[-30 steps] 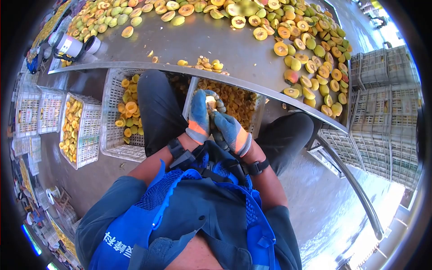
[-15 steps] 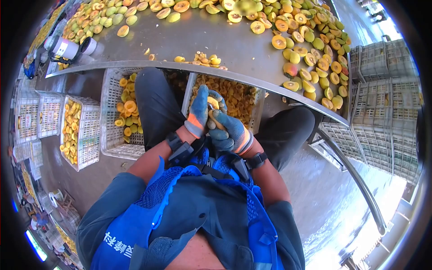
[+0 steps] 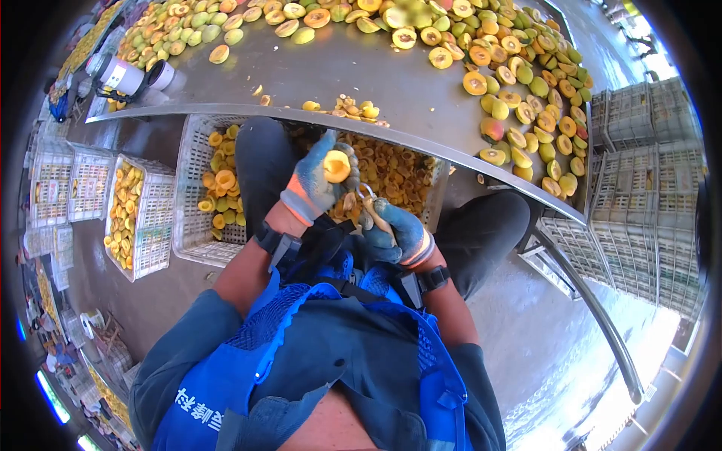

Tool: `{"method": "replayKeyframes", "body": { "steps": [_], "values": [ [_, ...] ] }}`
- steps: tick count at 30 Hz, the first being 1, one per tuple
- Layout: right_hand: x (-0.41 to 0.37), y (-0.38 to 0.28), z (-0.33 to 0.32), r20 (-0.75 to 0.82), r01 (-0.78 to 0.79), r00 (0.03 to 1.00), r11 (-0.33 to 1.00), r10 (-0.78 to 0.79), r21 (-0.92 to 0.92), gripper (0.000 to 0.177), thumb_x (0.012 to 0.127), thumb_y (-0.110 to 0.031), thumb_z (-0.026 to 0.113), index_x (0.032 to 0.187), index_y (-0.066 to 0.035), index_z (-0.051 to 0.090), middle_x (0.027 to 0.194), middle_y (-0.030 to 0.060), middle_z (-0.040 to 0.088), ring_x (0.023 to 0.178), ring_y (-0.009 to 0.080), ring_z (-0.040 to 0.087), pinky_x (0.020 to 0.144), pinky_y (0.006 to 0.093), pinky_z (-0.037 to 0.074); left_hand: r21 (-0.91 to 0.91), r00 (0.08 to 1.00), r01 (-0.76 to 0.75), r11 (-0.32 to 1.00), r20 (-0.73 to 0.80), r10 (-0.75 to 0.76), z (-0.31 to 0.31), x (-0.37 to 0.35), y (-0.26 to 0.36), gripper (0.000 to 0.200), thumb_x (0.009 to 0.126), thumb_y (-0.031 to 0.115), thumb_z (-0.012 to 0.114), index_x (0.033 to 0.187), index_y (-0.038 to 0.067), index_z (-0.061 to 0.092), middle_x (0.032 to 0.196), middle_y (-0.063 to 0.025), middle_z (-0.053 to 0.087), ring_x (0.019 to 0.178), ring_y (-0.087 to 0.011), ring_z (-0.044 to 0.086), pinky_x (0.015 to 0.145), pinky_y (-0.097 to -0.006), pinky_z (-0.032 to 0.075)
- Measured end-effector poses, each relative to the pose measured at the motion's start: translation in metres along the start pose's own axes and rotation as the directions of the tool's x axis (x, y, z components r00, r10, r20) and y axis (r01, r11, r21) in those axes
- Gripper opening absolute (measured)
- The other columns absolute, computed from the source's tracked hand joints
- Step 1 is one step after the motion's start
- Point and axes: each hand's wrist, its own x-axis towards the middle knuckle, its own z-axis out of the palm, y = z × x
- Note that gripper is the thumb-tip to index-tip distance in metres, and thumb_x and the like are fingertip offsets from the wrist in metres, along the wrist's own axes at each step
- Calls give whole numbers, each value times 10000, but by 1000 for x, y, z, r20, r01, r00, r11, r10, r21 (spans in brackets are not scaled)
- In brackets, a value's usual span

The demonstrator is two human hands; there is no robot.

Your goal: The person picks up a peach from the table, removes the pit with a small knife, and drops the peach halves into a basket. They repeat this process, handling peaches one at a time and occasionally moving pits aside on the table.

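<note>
1. Fruit half [image 3: 336, 167] is held up in the left hand [image 3: 317, 177], with its round hollow facing up.
2. It is pinched between the thumb and the bent fingers of that hand, above the crate [image 3: 435, 198] between the knees.
3. A small tool [image 3: 379, 213] is gripped in the right hand [image 3: 400, 234], with the fingers curled tight around its light brown handle.
4. The tool's shiny metal loop [image 3: 366, 191] is pointed up, near the fruit half but apart from it.
5. Both hands are covered by blue and orange gloves.
6. The crate under the hands is filled with orange-brown fruit pieces [image 3: 398, 174].
7. More yellow fruit is kept in a white crate [image 3: 185, 184] beside the left knee, and in another crate [image 3: 156, 229] farther left.
8. Lots of cut fruit [image 3: 475, 83] is spread over the far part and right end of the metal table [image 3: 331, 71].
9. A little heap of yellow bits [image 3: 350, 110] is left near the table's front edge.
10. Tall crates [image 3: 628, 203] are stacked on the right.
</note>
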Motion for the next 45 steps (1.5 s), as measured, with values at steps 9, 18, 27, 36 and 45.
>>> {"method": "replayKeyframes", "body": {
  "steps": [9,18,27,36,45],
  "values": [
    [24,3,-3,-235,-55,735,290,-636,-955,247,997,-174,621,1122,39,636,876,197,681,797,304,671,733,394,536,-18,931,-352,936,94,352,-17,-51,67,422,1057,378,516,1212,4,637,1093,-147,695,960,-288,692,832,-412,586],
    [37,-15,67,29,-83,765,-143,-643,-986,260,1030,-256,536,1075,-12,613,874,272,671,824,474,661,673,518,522,-12,977,-179,984,119,179,18,-24,9,402,1073,374,480,1236,26,598,1072,-117,671,975,-239,667,874,-374,552],
    [38,-12,52,-65,-220,774,-172,-630,-960,350,1032,-368,528,1050,-33,627,854,279,680,824,486,658,702,546,522,160,961,-256,953,149,233,17,-32,-5,251,1036,181,569,1233,26,587,1056,-72,647,947,-170,651,882,-302,554],
    [33,-16,54,-160,-351,802,-236,-576,-906,432,1031,-441,492,1055,-41,654,893,280,696,860,488,660,756,551,526,671,854,-514,534,339,395,0,-33,-13,362,919,-65,645,1264,23,579,1080,-51,644,982,-119,645,869,-259,549],
    [22,-13,46,-221,-406,730,-150,-646,-902,380,1028,-414,511,1053,-51,619,836,281,686,833,487,662,749,562,523,623,837,-496,605,159,523,-13,-47,33,259,1049,163,512,1247,55,638,1085,-56,686,907,-137,670,788,-283,556]
  ]
}}
